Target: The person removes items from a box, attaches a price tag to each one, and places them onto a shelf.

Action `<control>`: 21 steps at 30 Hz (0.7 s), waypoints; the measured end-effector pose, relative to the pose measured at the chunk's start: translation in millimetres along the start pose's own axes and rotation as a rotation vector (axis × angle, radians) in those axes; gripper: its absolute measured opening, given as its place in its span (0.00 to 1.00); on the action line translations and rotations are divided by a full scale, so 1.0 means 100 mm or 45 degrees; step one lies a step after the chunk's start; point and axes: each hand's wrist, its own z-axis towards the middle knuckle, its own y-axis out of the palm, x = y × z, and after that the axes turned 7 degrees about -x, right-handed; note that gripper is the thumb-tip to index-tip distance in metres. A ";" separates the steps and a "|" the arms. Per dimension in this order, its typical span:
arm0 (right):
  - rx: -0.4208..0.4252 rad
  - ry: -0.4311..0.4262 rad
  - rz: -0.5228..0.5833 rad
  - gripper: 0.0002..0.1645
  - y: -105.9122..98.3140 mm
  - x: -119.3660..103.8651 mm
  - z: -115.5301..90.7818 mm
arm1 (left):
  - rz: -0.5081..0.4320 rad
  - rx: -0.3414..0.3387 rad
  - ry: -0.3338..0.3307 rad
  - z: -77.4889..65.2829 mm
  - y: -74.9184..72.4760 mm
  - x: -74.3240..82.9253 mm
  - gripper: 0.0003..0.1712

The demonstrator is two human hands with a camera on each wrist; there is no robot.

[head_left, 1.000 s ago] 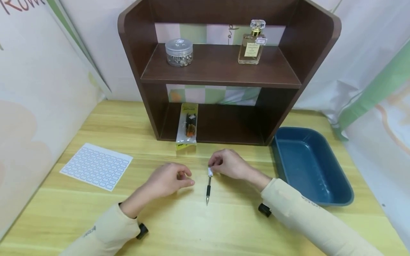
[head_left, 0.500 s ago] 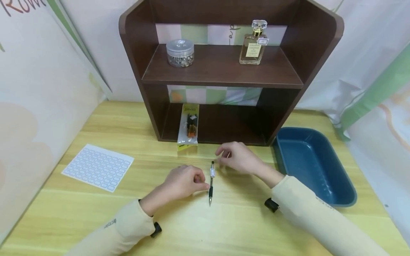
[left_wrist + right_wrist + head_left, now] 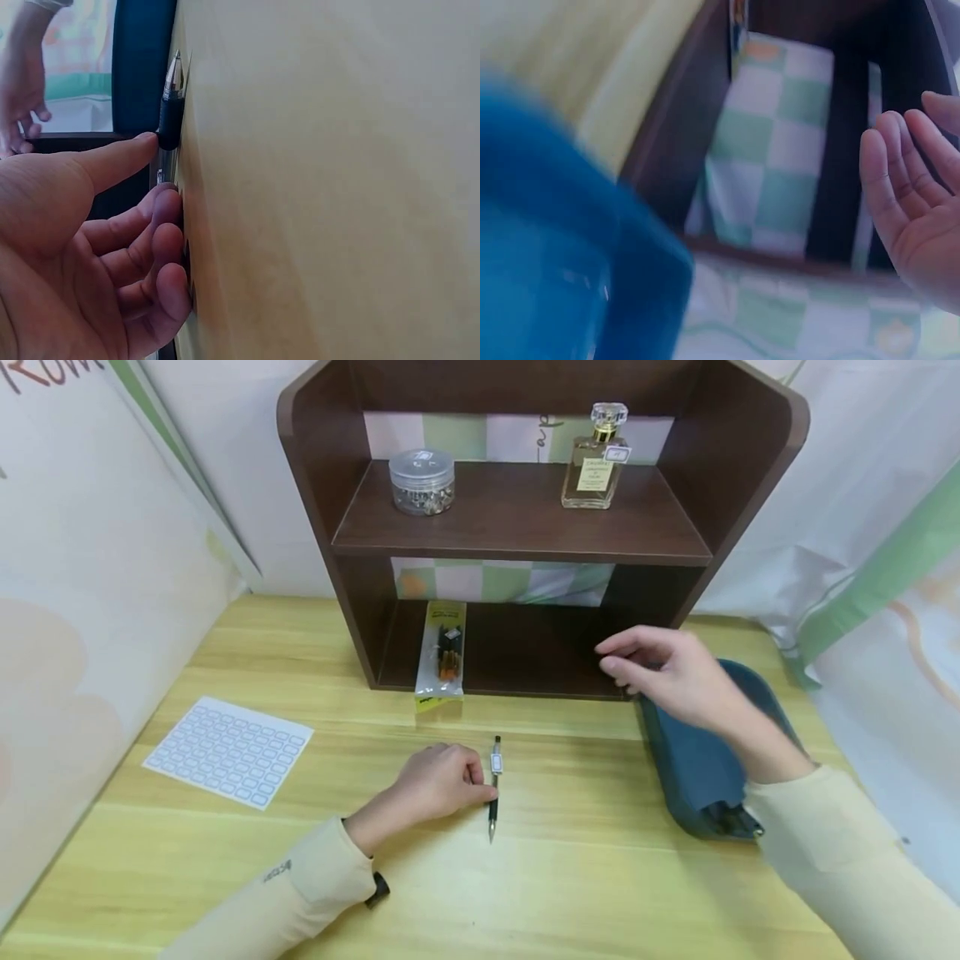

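Observation:
A ballpoint pen [image 3: 492, 810] with a black grip lies on the wooden table, tip toward the near edge. Around its upper barrel sits a small blue-bordered white label [image 3: 497, 764]. My left hand [image 3: 441, 783] rests beside the pen; in the left wrist view its thumb [image 3: 124, 159] touches the pen's grip [image 3: 171, 120], with the other fingers loosely bent below. My right hand [image 3: 678, 681] is raised over the blue plastic basin [image 3: 667, 777], near the shelf's right side. Its fingers [image 3: 881, 176] are relaxed and hold nothing.
A dark brown shelf [image 3: 517, 556] stands at the back. It bears a clear lidded jar [image 3: 422, 483], a perfume bottle [image 3: 591, 477] and a packet [image 3: 441, 652] that juts over the lower front edge. On the left lies a sheet of labels [image 3: 228, 752].
My right hand has left the pen's top end and moved right, over the basin. My left hand has moved right until its thumb reached the pen's grip.

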 end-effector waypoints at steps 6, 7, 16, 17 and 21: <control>0.196 -0.004 -0.043 0.14 -0.42 0.02 -0.11 | 0.059 -0.017 -0.032 0.03 -0.01 0.05 0.20; 0.230 0.002 -0.039 0.14 -0.49 0.02 -0.12 | 0.069 -0.019 -0.035 0.04 -0.01 0.06 0.21; 0.681 0.120 0.027 0.16 -1.06 -0.23 -0.10 | 0.117 -0.037 -0.070 0.08 0.01 0.15 0.22; 0.724 0.144 0.020 0.17 -1.11 -0.26 -0.08 | 0.119 -0.040 -0.074 0.09 0.02 0.15 0.22; 0.835 0.245 0.057 0.20 -1.30 -0.36 0.03 | 0.099 -0.053 -0.086 0.13 0.03 0.17 0.21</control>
